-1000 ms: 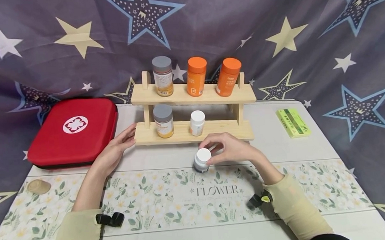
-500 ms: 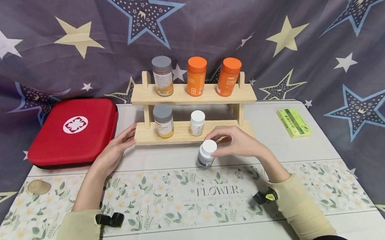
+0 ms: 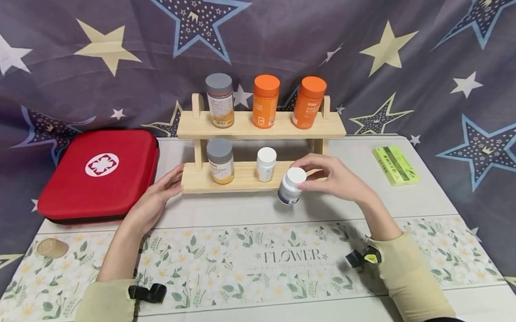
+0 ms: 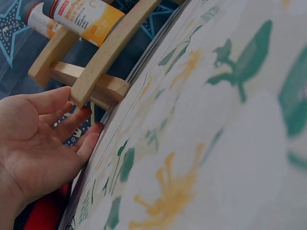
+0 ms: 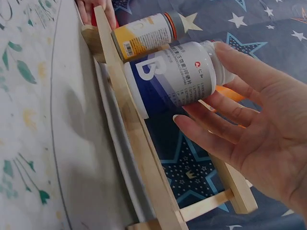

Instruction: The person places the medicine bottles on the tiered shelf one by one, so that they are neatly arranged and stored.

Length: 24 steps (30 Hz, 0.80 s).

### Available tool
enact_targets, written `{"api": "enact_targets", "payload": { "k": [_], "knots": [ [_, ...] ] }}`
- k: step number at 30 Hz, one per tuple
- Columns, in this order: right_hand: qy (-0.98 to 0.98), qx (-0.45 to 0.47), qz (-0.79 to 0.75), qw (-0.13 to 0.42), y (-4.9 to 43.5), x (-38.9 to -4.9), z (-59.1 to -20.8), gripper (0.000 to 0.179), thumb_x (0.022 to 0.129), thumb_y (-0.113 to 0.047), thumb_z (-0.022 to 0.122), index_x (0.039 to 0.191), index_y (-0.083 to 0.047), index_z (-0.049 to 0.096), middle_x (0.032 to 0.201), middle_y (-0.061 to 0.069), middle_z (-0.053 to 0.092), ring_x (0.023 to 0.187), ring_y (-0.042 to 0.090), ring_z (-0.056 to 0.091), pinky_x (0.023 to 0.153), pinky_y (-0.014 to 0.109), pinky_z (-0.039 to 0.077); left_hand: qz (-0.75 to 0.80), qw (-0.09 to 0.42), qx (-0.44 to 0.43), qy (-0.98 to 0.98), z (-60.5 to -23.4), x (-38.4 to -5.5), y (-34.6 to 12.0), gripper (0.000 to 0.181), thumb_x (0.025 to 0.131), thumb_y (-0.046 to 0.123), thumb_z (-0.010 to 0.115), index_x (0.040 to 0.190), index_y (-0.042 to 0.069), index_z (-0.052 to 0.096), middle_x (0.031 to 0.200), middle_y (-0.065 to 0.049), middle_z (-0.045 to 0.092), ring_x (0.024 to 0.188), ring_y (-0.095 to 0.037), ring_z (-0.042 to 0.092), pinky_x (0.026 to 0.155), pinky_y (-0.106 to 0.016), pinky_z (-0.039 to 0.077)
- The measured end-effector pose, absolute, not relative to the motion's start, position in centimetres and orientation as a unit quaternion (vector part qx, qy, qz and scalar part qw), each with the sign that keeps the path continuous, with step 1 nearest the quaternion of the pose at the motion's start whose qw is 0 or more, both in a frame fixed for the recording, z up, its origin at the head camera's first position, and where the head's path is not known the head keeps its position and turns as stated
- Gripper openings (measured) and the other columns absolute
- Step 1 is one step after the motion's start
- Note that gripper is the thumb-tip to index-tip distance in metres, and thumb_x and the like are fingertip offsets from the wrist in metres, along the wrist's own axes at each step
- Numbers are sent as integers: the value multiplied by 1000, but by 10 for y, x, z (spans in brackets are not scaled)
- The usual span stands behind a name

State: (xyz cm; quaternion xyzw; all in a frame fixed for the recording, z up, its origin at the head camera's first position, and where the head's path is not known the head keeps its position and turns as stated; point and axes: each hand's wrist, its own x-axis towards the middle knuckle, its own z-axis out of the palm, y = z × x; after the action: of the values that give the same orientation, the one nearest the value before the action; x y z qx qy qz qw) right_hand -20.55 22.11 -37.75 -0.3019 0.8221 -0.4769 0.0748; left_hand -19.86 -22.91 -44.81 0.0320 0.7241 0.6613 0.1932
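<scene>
My right hand point(image 3: 334, 177) pinches a white pill bottle point(image 3: 290, 188) by its cap, thumb on one side and fingers on the other. The bottle has a blue lower band and a big letter B point(image 5: 153, 69); it tilts in front of the lower board of a two-tier wooden shelf point(image 3: 250, 185). A smaller white bottle point(image 3: 266, 166) stands on that board, left of the held one, beside a grey-capped bottle point(image 3: 220, 161). My left hand point(image 3: 155, 201) touches the left end of the lower board with relaxed fingers, thumb at its corner point(image 4: 76, 93).
On the upper board stand a grey-capped bottle point(image 3: 220, 101) and two orange bottles point(image 3: 265, 103). A red first-aid case point(image 3: 124, 171) lies left of the shelf. A green box point(image 3: 395, 165) is at the right, and a beige roll point(image 3: 52, 248) at the front left. A star-patterned curtain point(image 3: 304, 34) hangs behind.
My right hand has lifted the pill bottle off the table and carried it right and back toward the shelf's lower board. The left hand stays at the shelf's left end.
</scene>
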Motion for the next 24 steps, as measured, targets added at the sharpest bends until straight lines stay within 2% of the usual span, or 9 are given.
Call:
{"api": "enact_targets", "payload": {
  "k": [10,17,24],
  "knots": [
    [826,-275,-492,28,227,-212,-377,37,95,-3,71,131,-4,64,122,13,68,106,8,66,91,22,58,659,193,27,726,-447,-198,-229,69,107,24,52,166,27,18,174,-9,14,160,-29,9,130,-58,0],
    [837,-224,-496,-47,226,-217,-383,39,95,-1,70,133,0,62,112,13,66,96,4,61,81,15,55,663,192,32,723,-448,-198,-230,68,107,23,51,166,25,18,174,-9,15,160,-28,9,130,-57,0],
    [843,-189,-493,-103,225,-221,-387,38,94,-2,71,132,0,64,123,19,68,101,-1,62,83,10,53,664,189,36,722,-448,-198,-230,69,107,23,52,166,26,18,174,-8,15,160,-27,10,130,-56,0]
  ]
}}
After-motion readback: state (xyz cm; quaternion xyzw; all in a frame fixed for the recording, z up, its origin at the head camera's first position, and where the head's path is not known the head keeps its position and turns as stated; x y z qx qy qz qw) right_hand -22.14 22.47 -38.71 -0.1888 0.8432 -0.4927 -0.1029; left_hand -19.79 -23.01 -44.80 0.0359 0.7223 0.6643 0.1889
